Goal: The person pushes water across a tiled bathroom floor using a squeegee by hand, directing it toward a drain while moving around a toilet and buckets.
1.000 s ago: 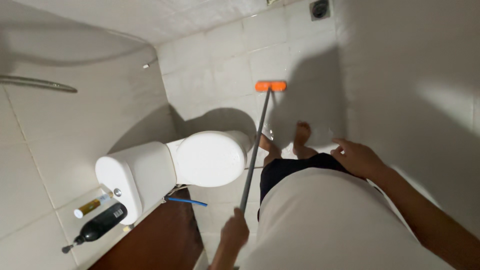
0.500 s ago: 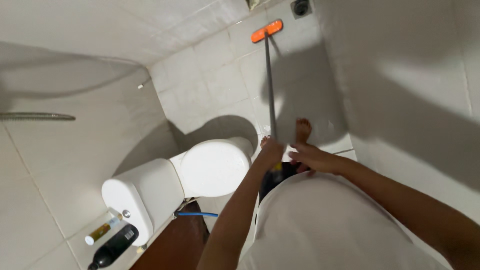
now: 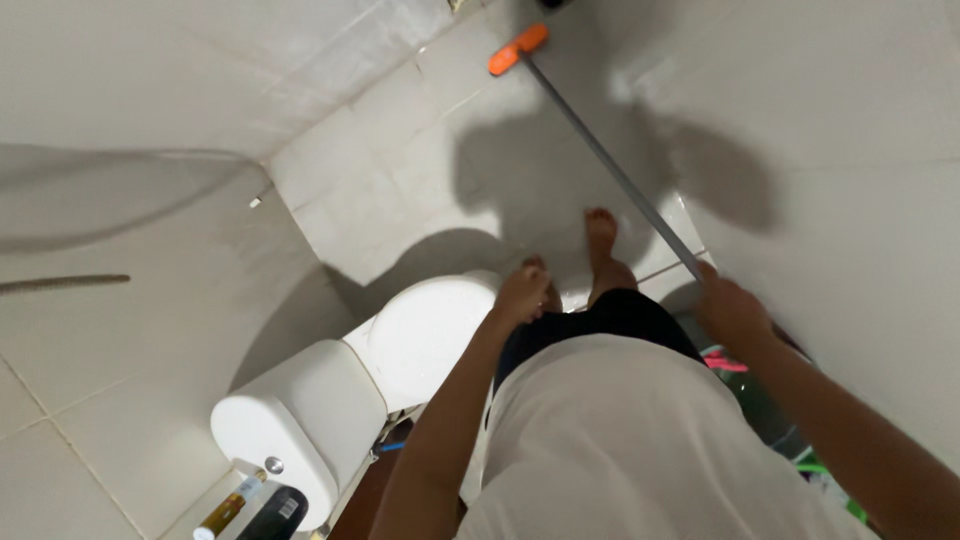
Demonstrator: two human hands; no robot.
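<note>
Your right hand (image 3: 730, 310) now carries the grey pole of the floor squeegee (image 3: 600, 150), grip closed around its near end. Half a second ago your left hand held it; the left hand (image 3: 522, 293) has let go and hangs empty, fingers loosely curled, above the toilet (image 3: 420, 335). The orange head (image 3: 518, 49) has swung to the far floor tiles (image 3: 380, 190), near the wall.
</note>
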